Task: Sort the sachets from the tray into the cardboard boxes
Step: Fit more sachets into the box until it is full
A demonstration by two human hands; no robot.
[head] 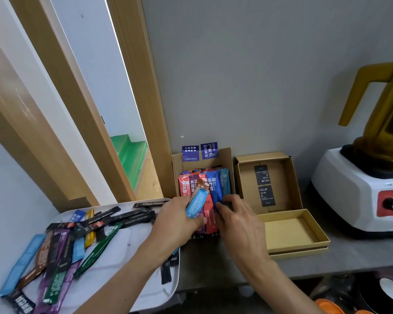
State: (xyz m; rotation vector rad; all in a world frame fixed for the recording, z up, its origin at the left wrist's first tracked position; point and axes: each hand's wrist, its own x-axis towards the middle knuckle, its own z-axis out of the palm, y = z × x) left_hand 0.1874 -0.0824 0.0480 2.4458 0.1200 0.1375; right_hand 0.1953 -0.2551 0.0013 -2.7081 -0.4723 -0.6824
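Observation:
A white tray (145, 288) at the lower left holds several loose stick sachets (61, 250) in black, purple, green, blue and yellow. Against the wall stands an open cardboard box (227, 159) packed with red, purple and blue sachets (213, 189). My left hand (179, 220) grips a light blue sachet (196, 203) and a brown one (202, 185) over this box. My right hand (234, 216) pinches the lower end of a dark blue sachet (216, 193) in the box. To the right lies a second cardboard box (268, 184) with two black sachets, its lid (293, 232) in front.
A white blender base (359, 191) with a yellow jug (386, 105) stands at the right on the grey counter (349, 252). A wooden door frame (136, 91) rises at the left of the boxes. Dishes (390, 293) sit below the counter edge.

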